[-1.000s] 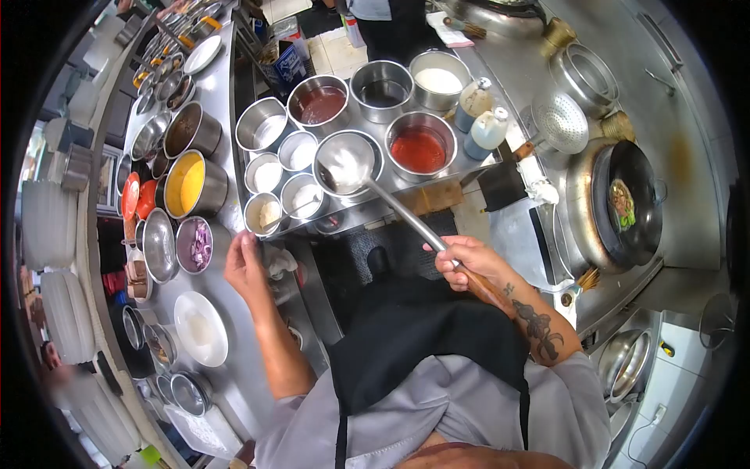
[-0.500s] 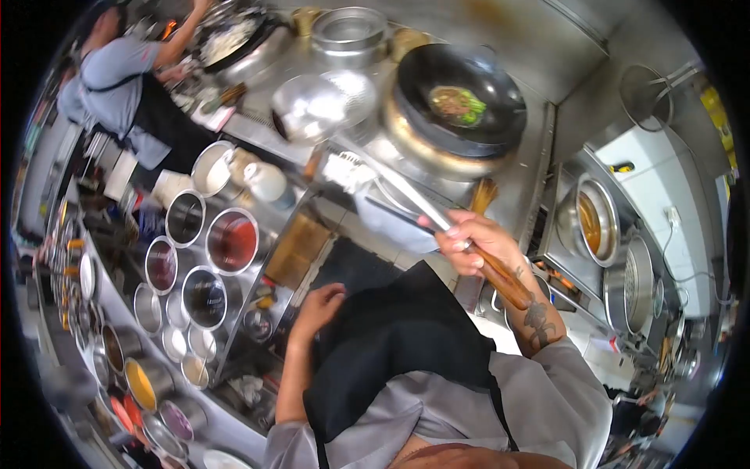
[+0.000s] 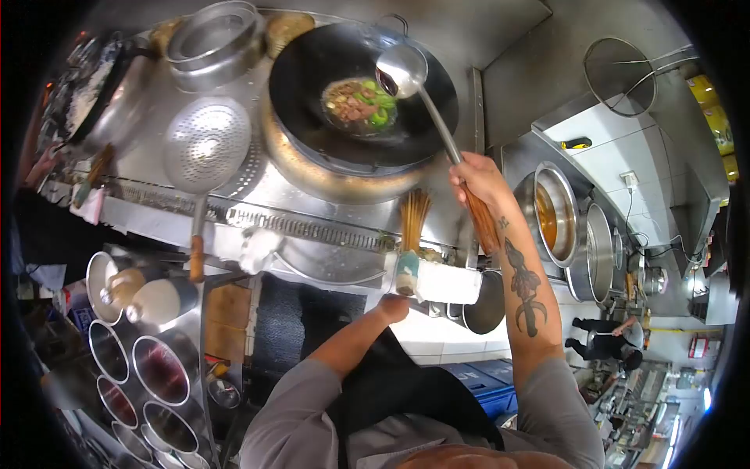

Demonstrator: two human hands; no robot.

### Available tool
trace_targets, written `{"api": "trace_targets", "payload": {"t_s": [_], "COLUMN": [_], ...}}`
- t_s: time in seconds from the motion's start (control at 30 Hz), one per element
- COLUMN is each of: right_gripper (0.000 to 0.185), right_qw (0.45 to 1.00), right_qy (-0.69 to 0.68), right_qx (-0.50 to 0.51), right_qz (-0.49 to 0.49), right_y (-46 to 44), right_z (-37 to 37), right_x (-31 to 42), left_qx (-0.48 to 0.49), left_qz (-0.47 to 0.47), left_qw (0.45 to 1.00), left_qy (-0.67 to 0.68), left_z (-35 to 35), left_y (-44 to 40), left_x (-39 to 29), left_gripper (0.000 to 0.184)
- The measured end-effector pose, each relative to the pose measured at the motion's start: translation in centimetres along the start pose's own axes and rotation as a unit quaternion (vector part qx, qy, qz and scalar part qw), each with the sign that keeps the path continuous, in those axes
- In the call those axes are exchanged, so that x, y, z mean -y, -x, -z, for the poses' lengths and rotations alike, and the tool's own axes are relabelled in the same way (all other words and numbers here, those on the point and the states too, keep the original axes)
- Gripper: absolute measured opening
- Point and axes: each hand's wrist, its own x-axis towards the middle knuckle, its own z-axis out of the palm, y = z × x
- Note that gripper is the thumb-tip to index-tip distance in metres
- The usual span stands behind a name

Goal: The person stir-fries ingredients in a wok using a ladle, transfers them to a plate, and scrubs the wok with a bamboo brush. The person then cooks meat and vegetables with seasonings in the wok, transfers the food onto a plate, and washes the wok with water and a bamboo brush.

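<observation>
My right hand (image 3: 478, 180) is wrapped round the wooden-ended handle of a ladle (image 3: 442, 129). The ladle's metal bowl, with some dark liquid at its lip, hangs over the right side of a black wok (image 3: 301, 86). Browned meat pieces and green pepper (image 3: 361, 107) lie in the wok's bottom. My left hand (image 3: 395, 308) is low at the stove's front edge, just below a bamboo wok brush (image 3: 412, 227); its fingers are hidden, so I cannot tell whether it grips anything.
A perforated skimmer (image 3: 207, 144) with a wooden handle rests left of the wok. Behind it stand stacked metal pots (image 3: 215, 47). Several metal containers (image 3: 162, 371) fill the lower left. On the right are a basin of brown liquid (image 3: 556, 215) and a hanging strainer (image 3: 621, 76).
My view has turned toward the stove. The ladle has swung from pointing left to over the wok, with dark liquid now in its bowl. My left hand has moved to the stove's front edge.
</observation>
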Motion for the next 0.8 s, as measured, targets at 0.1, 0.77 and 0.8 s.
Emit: {"api": "trace_targets", "payload": {"t_s": [0.1, 0.77, 0.8], "right_gripper": [0.008, 0.019, 0.017], "right_qw": [0.999, 0.99, 0.996], "right_qy": [0.041, 0.138, 0.082], "right_qx": [0.0, 0.022, 0.046], "right_qz": [0.013, 0.018, -0.009], "right_y": [-1.8, 1.1, 2.0], "right_z": [0.9, -1.9, -2.3], "right_x": [0.5, 0.6, 0.5], "left_qx": [-0.058, -0.221, -0.344], "left_qz": [0.0, -0.164, -0.138], "left_qw": [0.998, 0.961, 0.926], "left_qy": [-0.026, 0.017, -0.073], "left_z": [-0.4, 24.8, 28.7], "left_y": [-3.1, 13.6, 14.4], "left_x": [0.3, -11.7, -11.4], "left_gripper": [0.043, 0.027, 0.021]}}
